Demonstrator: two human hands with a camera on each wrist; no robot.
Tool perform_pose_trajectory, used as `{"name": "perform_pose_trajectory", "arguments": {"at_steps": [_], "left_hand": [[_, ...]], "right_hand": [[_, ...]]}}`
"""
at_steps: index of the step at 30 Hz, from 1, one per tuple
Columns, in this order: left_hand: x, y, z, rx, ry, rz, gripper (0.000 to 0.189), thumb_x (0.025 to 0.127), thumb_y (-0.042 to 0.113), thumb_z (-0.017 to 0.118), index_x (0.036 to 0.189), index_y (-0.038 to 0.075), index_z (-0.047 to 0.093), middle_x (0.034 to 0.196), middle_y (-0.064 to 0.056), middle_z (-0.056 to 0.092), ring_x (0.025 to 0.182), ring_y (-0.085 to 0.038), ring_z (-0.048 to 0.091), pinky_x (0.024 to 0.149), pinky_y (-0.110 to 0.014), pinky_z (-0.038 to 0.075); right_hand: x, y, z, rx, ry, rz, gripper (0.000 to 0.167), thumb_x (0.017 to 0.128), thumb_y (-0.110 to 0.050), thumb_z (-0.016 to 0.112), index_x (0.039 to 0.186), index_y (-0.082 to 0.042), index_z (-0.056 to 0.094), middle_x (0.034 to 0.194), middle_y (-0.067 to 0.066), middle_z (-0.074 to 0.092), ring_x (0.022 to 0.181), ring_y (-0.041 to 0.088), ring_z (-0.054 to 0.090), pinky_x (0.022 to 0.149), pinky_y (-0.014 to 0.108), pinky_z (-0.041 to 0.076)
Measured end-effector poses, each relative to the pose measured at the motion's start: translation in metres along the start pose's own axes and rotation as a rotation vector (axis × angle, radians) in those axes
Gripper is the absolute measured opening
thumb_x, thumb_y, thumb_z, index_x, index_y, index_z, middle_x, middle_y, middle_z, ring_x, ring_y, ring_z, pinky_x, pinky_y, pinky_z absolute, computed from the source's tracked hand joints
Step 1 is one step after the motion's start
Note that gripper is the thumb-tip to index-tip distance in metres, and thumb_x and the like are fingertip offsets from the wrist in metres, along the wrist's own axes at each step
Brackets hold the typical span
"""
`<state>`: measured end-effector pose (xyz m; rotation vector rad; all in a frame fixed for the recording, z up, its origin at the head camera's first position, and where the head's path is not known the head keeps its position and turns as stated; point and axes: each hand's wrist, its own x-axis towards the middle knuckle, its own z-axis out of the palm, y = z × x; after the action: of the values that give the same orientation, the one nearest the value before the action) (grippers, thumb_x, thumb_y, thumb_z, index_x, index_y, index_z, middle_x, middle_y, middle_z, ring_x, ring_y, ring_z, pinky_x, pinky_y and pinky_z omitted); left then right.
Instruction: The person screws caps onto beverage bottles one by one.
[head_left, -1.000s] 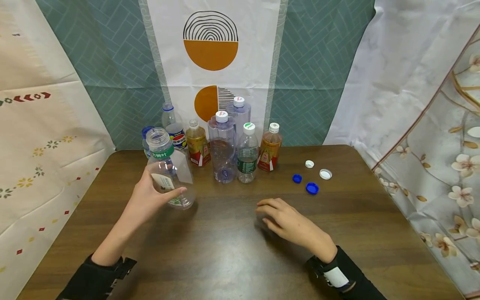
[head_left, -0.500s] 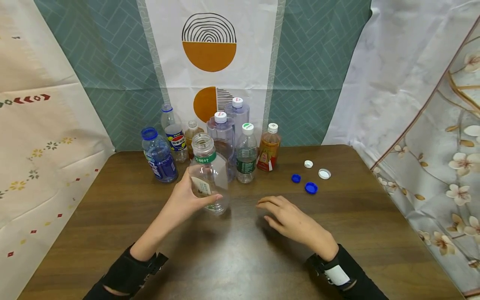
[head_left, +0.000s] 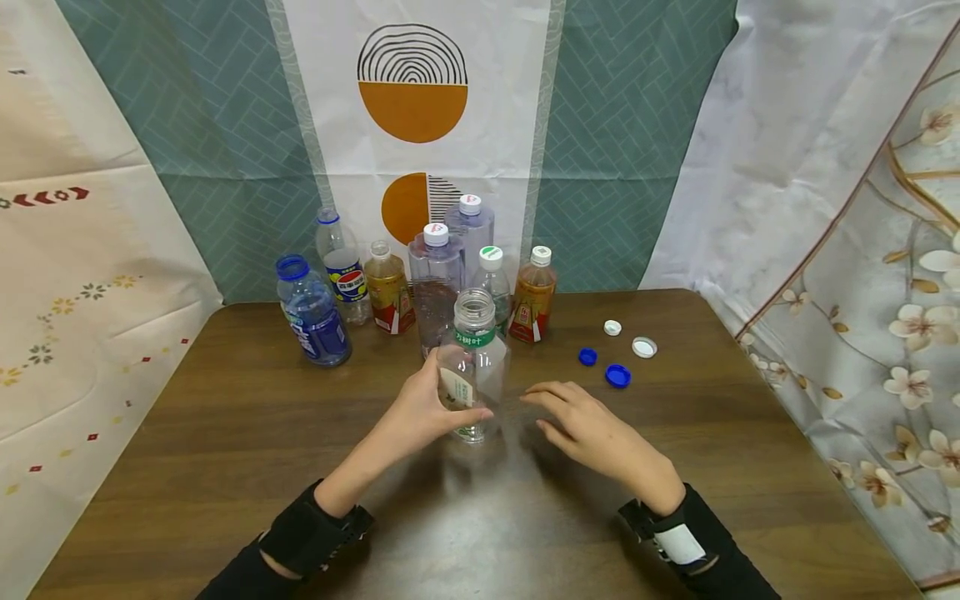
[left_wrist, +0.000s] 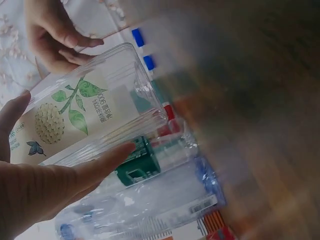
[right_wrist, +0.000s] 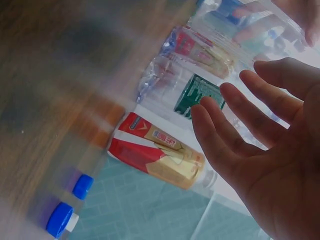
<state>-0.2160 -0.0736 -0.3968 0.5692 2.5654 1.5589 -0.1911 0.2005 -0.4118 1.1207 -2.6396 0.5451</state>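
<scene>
My left hand (head_left: 420,408) grips a clear, uncapped plastic bottle (head_left: 489,367) with a green neck band, thumb on its near side. The bottle is upright; whether its base touches the table cannot be told. Its label (left_wrist: 75,115) shows green leaves in the left wrist view. To the right, my right hand (head_left: 596,433) holds nothing, its fingers loosely bent and apart from the bottle. Behind the held bottle, a green-labelled bottle with a white-and-green cap (head_left: 491,260) is partly hidden.
At the back left stand a blue uncapped bottle (head_left: 315,321), a cola bottle (head_left: 347,279) and an uncapped amber bottle (head_left: 388,292). Two tall capped bottles (head_left: 435,275) (head_left: 471,225) and a capped amber bottle (head_left: 533,300) stand farther right. Several loose caps (head_left: 618,377) lie on the right.
My left hand has carried the clear bottle rightward from the left group to the middle, in front of the green-labelled bottle. My right hand has stayed almost in place.
</scene>
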Motion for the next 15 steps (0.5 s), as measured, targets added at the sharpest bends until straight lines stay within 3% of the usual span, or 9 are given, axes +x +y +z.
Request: {"name": "perform_pose_trajectory", "arguments": {"at_steps": [5, 15], "left_hand": [[0.001, -0.006, 0.008, -0.012, -0.022, 0.003, 0.095, 0.072, 0.027, 0.094, 0.148, 0.012, 0.038, 0.091, -0.005, 0.066, 0.080, -0.016, 0.062, 0.073, -0.035, 0.055], [0.000, -0.018, 0.014, 0.002, -0.044, 0.014, 0.095, 0.071, 0.030, 0.095, 0.147, 0.014, 0.040, 0.107, -0.005, 0.069, 0.095, -0.017, 0.066, 0.090, -0.043, 0.055]], "right_hand": [[0.000, 0.001, 0.000, -0.011, -0.011, 0.009, 0.038, 0.092, -0.005, 0.073, 0.129, -0.002, 0.063, 0.130, 0.012, 0.064, 0.120, 0.027, 0.061, 0.098, 0.043, 0.054], [-0.002, 0.010, 0.001, -0.014, -0.032, 0.108, 0.042, 0.096, -0.010, 0.069, 0.135, 0.002, 0.059, 0.131, 0.017, 0.063, 0.122, 0.032, 0.060, 0.102, 0.048, 0.051]]}}
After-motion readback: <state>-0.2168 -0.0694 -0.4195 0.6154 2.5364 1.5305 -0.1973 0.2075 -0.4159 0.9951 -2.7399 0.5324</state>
